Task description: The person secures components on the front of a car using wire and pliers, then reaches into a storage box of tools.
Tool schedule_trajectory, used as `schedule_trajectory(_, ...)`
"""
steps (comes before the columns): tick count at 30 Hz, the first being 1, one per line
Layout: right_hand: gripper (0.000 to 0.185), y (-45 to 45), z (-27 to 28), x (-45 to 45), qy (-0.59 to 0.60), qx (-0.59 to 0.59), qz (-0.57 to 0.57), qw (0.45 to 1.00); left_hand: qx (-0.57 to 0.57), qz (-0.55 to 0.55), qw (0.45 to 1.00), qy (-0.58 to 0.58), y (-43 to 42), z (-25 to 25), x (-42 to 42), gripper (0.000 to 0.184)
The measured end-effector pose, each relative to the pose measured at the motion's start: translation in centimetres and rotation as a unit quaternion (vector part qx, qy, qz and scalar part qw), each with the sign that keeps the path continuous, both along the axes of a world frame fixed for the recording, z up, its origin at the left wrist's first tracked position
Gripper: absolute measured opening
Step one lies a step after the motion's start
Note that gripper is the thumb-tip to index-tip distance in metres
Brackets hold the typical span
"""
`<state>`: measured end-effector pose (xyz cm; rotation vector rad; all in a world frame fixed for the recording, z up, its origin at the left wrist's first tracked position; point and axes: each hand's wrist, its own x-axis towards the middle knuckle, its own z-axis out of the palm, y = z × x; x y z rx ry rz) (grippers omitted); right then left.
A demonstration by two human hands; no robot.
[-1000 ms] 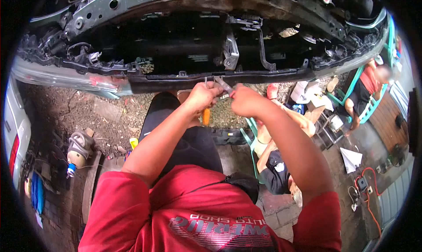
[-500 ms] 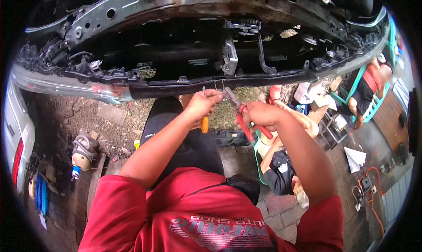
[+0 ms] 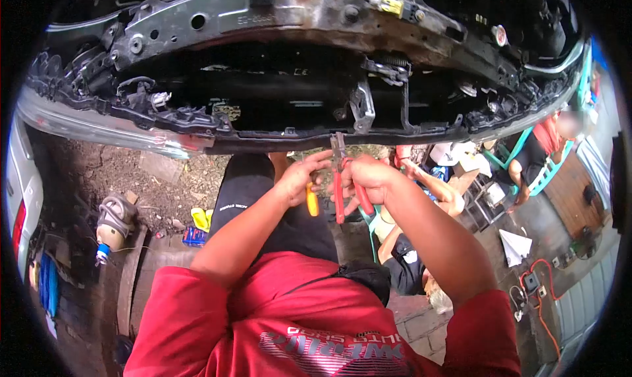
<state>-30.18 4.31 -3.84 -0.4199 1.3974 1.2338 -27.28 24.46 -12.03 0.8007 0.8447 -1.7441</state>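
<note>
My left hand (image 3: 299,181) is closed around a screwdriver with a yellow handle (image 3: 312,202), its fingers close to the pliers. Red-handled pliers (image 3: 340,196) are in my right hand (image 3: 370,178), their metal jaws pointing up at the dark lower edge of the car's bumper (image 3: 276,142). The jaws overlap that edge in view; whether they grip anything there I cannot tell. Above spreads the car's open front, with a metal crossbar (image 3: 296,12) and a latch bracket (image 3: 361,107).
Several people sit on the right, one on a green chair (image 3: 546,179). A beige canister-like object (image 3: 113,227) with a hose stands on the left. An orange cord (image 3: 543,304) lies on the floor at right. A white vehicle (image 3: 20,179) is at the far left.
The pliers have turned upright, and their jaws have moved up to the bumper edge. My left hand has come down slightly. The view has shifted a little.
</note>
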Motion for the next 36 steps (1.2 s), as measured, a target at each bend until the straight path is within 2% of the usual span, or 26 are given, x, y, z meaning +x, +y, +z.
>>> schedule_trajectory(3,0.037,1.1,0.4,0.7,0.029,0.002,-0.033,0.999,-0.033,0.099,0.989,0.103,-0.1,-1.2,-0.6,0.057)
schedule_trajectory(6,0.038,1.9,0.1,1.2,0.043,0.015,-0.038,0.998,-0.041,0.131,0.980,0.143,0.1,-1.3,-0.7,0.055)
schedule_trajectory(10,0.029,2.5,0.2,2.4,0.044,-0.002,-0.045,0.998,-0.047,0.141,0.979,0.136,-0.4,-1.9,-1.3,0.052)
schedule_trajectory(15,0.026,2.5,0.1,4.6,0.077,-0.026,-0.001,0.997,-0.062,0.124,0.978,0.155,-0.5,-1.8,-0.7,0.044)
schedule_trajectory(17,0.026,2.4,-0.3,4.8,0.085,-0.027,0.004,0.996,-0.081,0.100,0.985,0.112,-0.4,-2.2,-1.0,0.028)
schedule_trajectory(20,0.030,2.1,-1.0,4.1,0.098,0.009,0.005,0.995,-0.082,0.096,0.990,0.064,-0.6,-2.9,-1.8,0.020)
schedule_trajectory(23,0.038,2.4,-0.6,4.4,0.098,0.018,-0.027,0.995,-0.107,0.093,0.988,0.066,-0.3,-3.6,-2.5,0.023)
schedule_trajectory(26,0.042,3.3,-0.7,3.9,0.110,-0.005,-0.079,0.991,-0.096,0.105,0.989,0.049,-0.6,-1.2,0.5,0.026)
schedule_trajectory(30,0.044,5.1,-0.7,4.9,0.128,-0.035,-0.105,0.986,-0.104,0.084,0.990,0.053,-0.1,-2.1,0.4,0.026)
schedule_trajectory(34,0.041,4.8,-0.4,5.4,0.135,-0.079,-0.131,0.979,-0.057,0.042,0.996,0.048,-0.6,-2.3,0.6,0.030)
schedule_trajectory(36,0.038,4.7,-0.2,5.2,0.120,-0.082,-0.125,0.981,-0.027,0.017,0.995,0.094,-0.7,-2.2,1.0,0.029)
